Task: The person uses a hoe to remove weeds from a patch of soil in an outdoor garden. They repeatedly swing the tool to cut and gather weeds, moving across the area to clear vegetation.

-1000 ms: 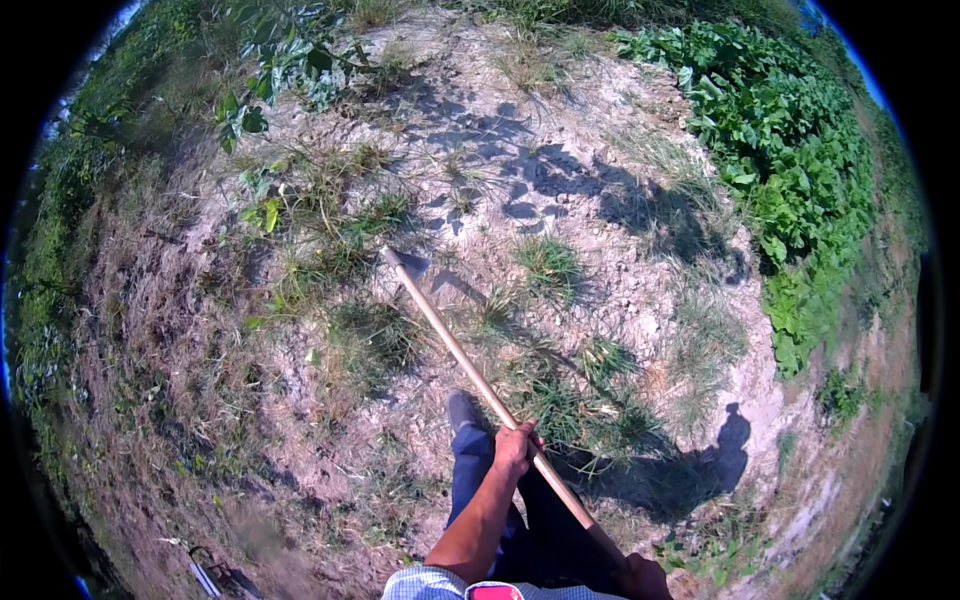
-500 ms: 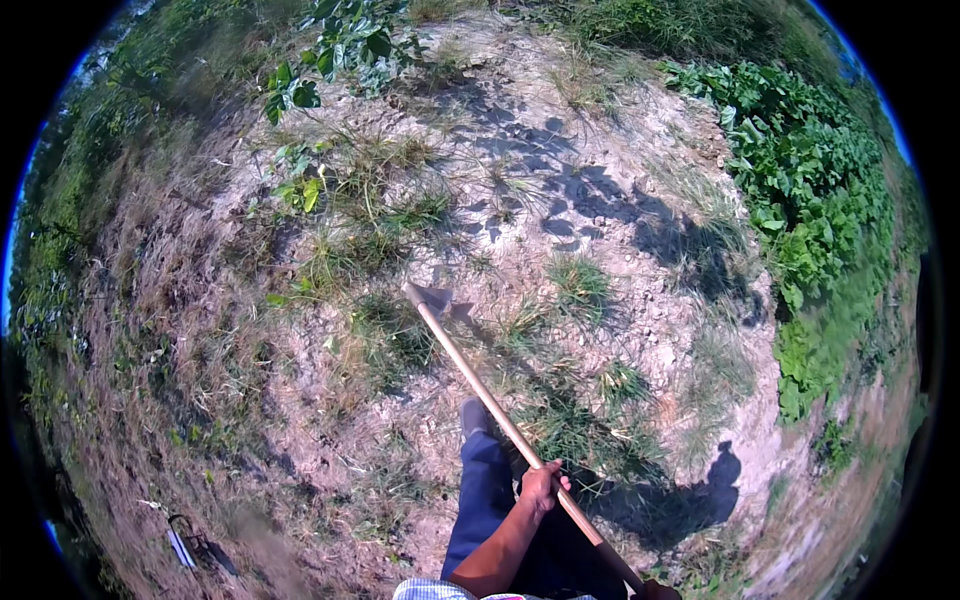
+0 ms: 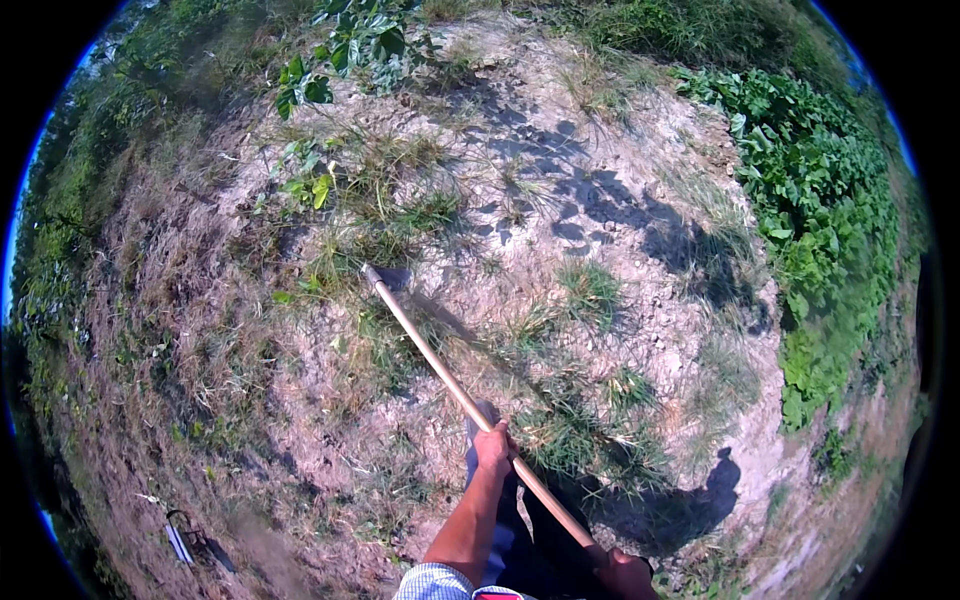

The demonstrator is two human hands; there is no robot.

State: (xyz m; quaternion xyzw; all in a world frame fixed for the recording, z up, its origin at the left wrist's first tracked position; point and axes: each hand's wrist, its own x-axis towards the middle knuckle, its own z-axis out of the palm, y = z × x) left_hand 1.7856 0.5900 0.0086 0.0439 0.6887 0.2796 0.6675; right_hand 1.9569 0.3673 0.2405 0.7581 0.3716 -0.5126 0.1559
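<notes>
A hoe (image 3: 432,358) with a long pale wooden handle slants across the middle of the view, its dark metal blade (image 3: 393,278) at the far left end. The blade is over a patch of grass and weeds (image 3: 345,262); whether it touches the soil I cannot tell. My left hand (image 3: 493,447) is wrapped round the handle, roughly midway along. Nearer to me and farther right, my right hand (image 3: 625,573) grips the handle's rear end, partly in shadow.
Dry, pale soil with several grass tufts (image 3: 590,292) surrounds me. A dense bed of leafy green plants (image 3: 825,215) runs along the right. Broad-leaved plants (image 3: 365,45) grow at the far side. A handled object with a pale blade-like part (image 3: 180,540) lies at lower left.
The hoe's head has moved away from me and to the left. My left hand has gone forward and left with the handle, and my right hand shows more fully.
</notes>
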